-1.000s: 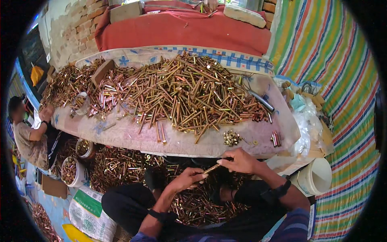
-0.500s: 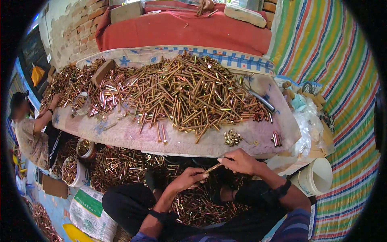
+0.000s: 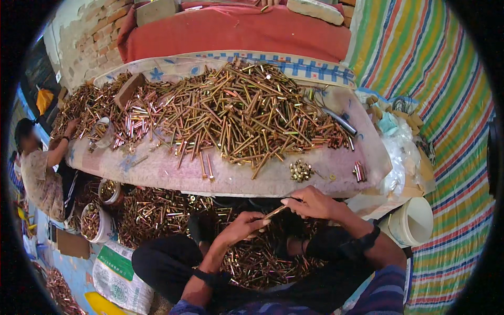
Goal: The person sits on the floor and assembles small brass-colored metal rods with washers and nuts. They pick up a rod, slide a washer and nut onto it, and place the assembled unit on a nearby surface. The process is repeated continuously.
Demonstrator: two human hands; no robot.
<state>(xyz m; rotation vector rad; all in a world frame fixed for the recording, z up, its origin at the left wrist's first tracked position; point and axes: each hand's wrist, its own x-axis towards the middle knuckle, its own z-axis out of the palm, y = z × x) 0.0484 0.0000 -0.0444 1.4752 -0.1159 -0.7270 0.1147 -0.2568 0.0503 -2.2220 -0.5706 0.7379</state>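
Observation:
Between my hands is a long brass-coloured bolt (image 3: 275, 212), held just past the table's front edge. My left hand (image 3: 244, 229) closes on its lower left end. At the other end, the fingertips of my right hand (image 3: 311, 203) pinch it; whatever small part they cover is hidden. Past my right hand, a little pile of nuts (image 3: 301, 171) lies on the cloth-covered table (image 3: 173, 170). A big heap of similar bolts (image 3: 247, 113) fills the middle of the table. To the right stands a small bundle of short metal pieces (image 3: 359, 171).
More bolts (image 3: 152, 218) are heaped below the table and between my legs. A white bucket (image 3: 415, 223) stands at the right, beside plastic bags (image 3: 401, 157). Filled buckets (image 3: 98, 224) and a printed sack (image 3: 121, 278) are at the left, where another person (image 3: 44, 168) works.
The view has shifted slightly, so the table sits a bit higher in it. Both hands keep hold of the bolt, and my right fingers have changed position slightly at its end.

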